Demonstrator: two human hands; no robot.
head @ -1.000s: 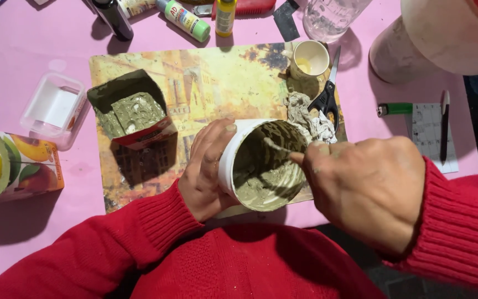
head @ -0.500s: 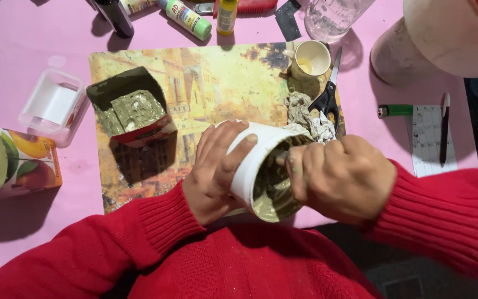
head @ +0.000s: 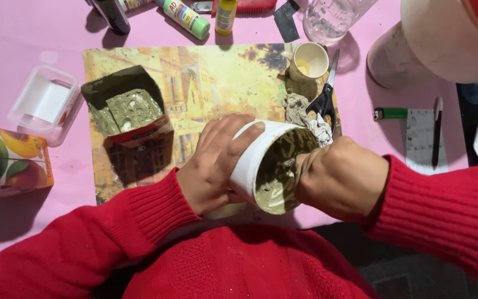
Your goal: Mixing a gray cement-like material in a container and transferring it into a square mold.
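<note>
The left hand (head: 217, 163) grasps a white plastic tub (head: 266, 166) from its outer side, with the thumb lying over the rim, and holds it tilted with the mouth turned to the right, above the near edge of the printed placemat (head: 211, 83). The inside of the tub is coated with a grey-green wet paste (head: 275, 182). The right hand (head: 341, 180) is at the mouth of the tub with the fingers curled inward; it is clenched, probably around a small scraping tool, but the tool itself I cannot see clearly. To do this scraping well, I think the left hand should keep the tub firm and turn it little by little, so that the right hand can work along the whole wall and collect the paste in one place. The pressure should be even, because the wall looks thin and may bend. A cut carton (head: 128, 108) partly filled with the same paste stands on the placemat to the left, well apart, and scissors (head: 325, 99) lie beside a crumpled rag (head: 302, 113) just behind the tub.
</note>
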